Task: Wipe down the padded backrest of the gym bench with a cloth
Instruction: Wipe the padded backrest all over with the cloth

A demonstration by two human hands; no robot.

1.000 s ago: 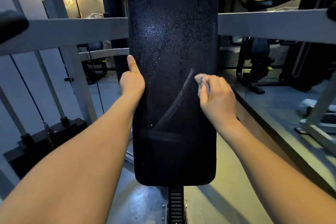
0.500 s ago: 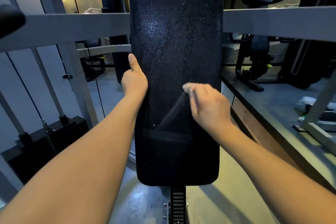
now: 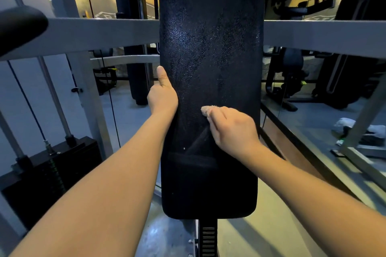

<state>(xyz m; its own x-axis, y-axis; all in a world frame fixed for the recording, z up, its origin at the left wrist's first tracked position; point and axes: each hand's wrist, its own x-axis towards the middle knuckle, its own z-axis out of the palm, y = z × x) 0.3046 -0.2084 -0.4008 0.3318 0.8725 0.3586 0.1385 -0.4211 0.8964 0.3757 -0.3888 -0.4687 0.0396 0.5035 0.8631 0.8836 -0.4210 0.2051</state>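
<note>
The black padded backrest point(image 3: 211, 52) runs up the middle of the head view, dusty above and darker where it has been wiped lower down. My left hand point(image 3: 163, 95) grips its left edge, thumb lying along the front face and fingers hidden behind the pad. My right hand point(image 3: 231, 128) presses a small tan cloth point(image 3: 206, 110) against the pad's middle, fingers curled over it; only the cloth's tip shows past my fingertips.
A grey steel crossbar point(image 3: 100, 33) passes behind the pad at both sides. A black weight stack point(image 3: 48, 171) with cables stands lower left. A notched adjustment post point(image 3: 207, 238) sits under the pad. Other gym machines point(image 3: 292, 73) and a pale bundle point(image 3: 346, 123) on the floor lie to the right.
My right hand has slid the cloth from the pad's right edge leftward and down toward its middle, covering part of the diagonal wipe streak. My left hand has kept its hold on the left edge.
</note>
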